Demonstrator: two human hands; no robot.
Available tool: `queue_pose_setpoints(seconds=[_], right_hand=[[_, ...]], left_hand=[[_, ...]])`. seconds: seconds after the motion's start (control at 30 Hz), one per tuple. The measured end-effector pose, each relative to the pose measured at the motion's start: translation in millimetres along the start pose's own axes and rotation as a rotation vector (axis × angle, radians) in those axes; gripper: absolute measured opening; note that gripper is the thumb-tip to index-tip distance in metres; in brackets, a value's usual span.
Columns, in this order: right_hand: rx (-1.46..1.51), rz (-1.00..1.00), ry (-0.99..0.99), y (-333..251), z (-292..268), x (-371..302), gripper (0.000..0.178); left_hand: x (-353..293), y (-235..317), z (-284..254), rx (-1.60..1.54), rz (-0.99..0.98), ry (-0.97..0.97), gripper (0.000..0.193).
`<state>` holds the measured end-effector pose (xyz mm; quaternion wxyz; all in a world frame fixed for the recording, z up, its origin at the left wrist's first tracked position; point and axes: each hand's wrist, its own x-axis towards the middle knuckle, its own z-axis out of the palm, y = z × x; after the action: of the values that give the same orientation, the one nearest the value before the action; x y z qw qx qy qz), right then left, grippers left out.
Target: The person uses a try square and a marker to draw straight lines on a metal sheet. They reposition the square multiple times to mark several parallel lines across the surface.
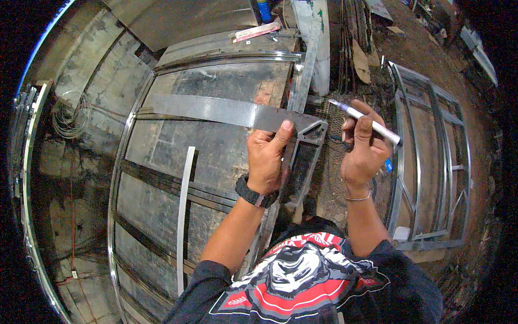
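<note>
My left hand (264, 156) is closed on a flat metal strip (210, 108), thumb on top, the strip stretching out to the left over the frame. At the strip's right end, against the same hand, is a dark metal square (316, 132) with a triangular cut-out corner and a leg running toward me. How the fingers grip underneath is hidden. To the right, my right hand (360, 148) is wrapped round a white marker pen (372, 123), its tip pointing up and left, apart from the strip.
Below lies a large rectangular metal frame (114, 216) with crossbars over dark sheeting. A narrow pale strip (184, 221) rests across it. Another metal frame (396, 210) lies on the right. Coiled wire (70, 116) is at the left, and a red-and-white box (256, 32) at the far side.
</note>
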<state>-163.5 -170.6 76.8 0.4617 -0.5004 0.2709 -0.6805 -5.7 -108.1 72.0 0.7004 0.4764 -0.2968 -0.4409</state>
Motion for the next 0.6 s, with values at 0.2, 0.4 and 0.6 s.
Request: queue_pose_setpoints(seconds=[0.2,0.4,0.6], right_hand=[[-0.112,0.147,-0.236,-17.1,12.6,9.9,0.023],[-0.100,0.176,-0.267,-10.6,14.9,8.0,0.020],[-0.150,0.156,-0.323,-7.1,13.6,9.3,0.017]], left_hand=[[-0.7,1.5,8.0,0.069,0.050,0.020,0.039],[-2.2,1.2,12.3,0.023,0.016,0.069,0.046],[-3.4,-1.2,6.6,0.028,0.031,0.057,0.044]])
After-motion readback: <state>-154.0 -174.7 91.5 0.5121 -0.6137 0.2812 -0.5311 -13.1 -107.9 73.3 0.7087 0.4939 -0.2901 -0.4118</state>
